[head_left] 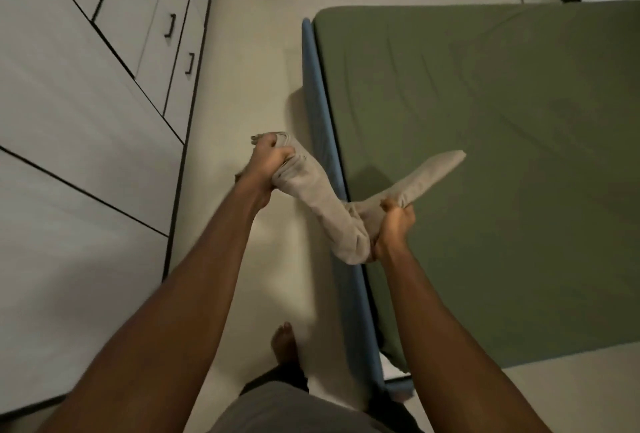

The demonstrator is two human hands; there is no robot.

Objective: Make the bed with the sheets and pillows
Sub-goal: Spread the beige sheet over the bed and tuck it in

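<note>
While standing beside the green-sheeted bed (485,155), the person clenches both the left hand (268,159) and right hand (394,224) around a folded beige cloth (329,211).

The bed (313,93) — blue-framed — wears a green sheet (485,121), lightly creased; it stands on the pale floor (242,86).

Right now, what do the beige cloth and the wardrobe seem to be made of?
Cloth: soft woven fabric, likely cotton; matte, and it sags and creases where it is held. Wardrobe: probably laminated board; flat, smooth off-white panels with dark seams.
</note>
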